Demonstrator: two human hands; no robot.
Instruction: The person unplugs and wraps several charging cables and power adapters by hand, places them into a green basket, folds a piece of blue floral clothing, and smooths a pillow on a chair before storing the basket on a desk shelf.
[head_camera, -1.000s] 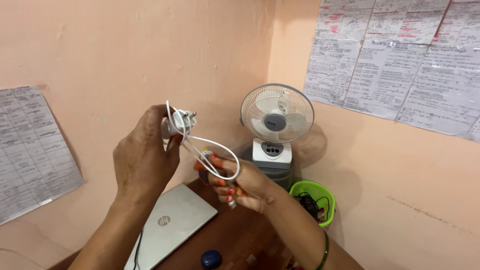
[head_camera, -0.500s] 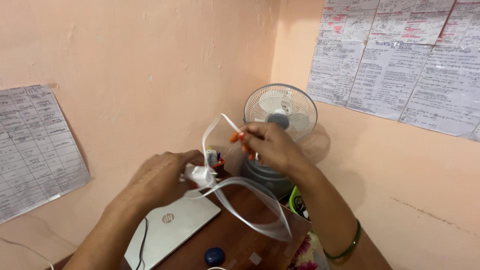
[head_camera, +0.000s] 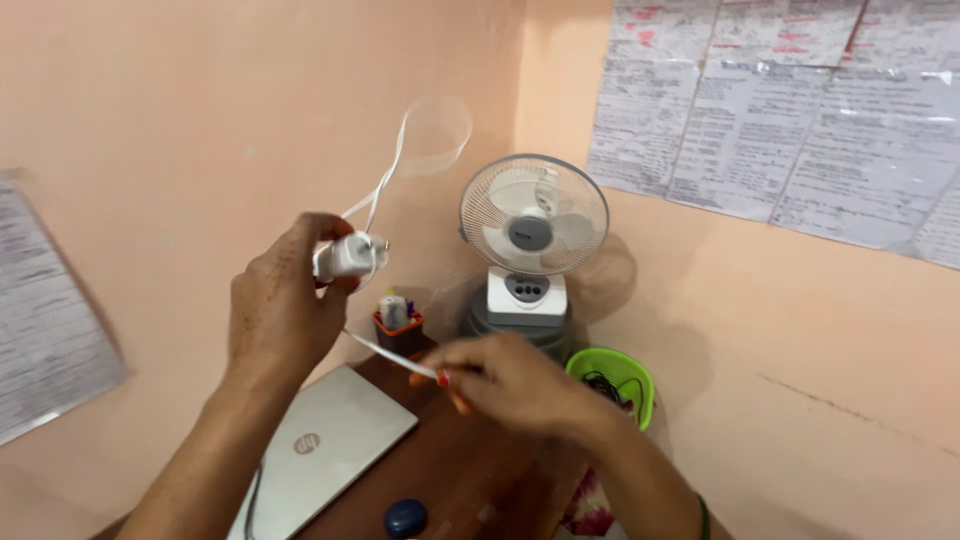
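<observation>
1. The left hand (head_camera: 280, 305) is clamped around a white charger plug (head_camera: 347, 255), raised up in front of the wall to the left of the table fan (head_camera: 533, 235); half a second ago the same hand held the plug low, just over the laptop (head_camera: 315, 455)
2. The right hand (head_camera: 505, 385) is closed in a pinch on the white cable (head_camera: 385, 350), now low and in front of the fan's base; half a second ago it was lifted level with the fan's grille
3. The cable runs taut from the plug down to the right fingers, while a loose loop of it blurs in the air up and to the left of the fan; the hands have swapped heights, and I judge from this that the cable is being wound round the plug, turn by turn
4. A small red-brown holder (head_camera: 398, 335) stands just left of the fan's base with a few upright items in it, too small to tell apart
5. A green basket (head_camera: 612, 378) sits just right of the fan's base, with dark tangled cords inside
6. A small dark blue case (head_camera: 405, 518) lies on the wooden desk (head_camera: 470, 470), well in front of the fan and beside the laptop
</observation>
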